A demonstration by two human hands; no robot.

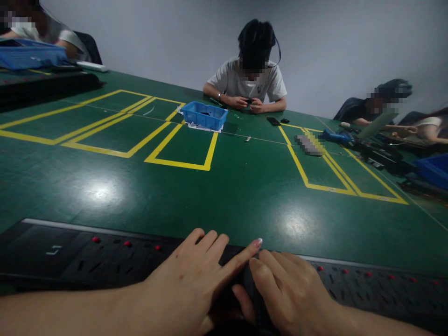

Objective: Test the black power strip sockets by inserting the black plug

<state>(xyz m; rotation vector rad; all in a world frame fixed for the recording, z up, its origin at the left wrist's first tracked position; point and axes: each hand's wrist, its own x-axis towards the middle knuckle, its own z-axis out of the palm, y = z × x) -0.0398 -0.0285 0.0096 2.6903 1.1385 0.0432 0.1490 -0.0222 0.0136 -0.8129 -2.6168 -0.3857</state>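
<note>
A dim room is lit from overhead, two soft patches of glare being thrown on the green table (245, 186) just beyond the fingers (224, 252) of the left hand (189, 284) and right hand (290, 294). The hands are rendered sharp while a dark shadow is held beneath the palms. Strong wide-angle bending and motion blur are seen at the far edges, well away from the fingertips.
</note>
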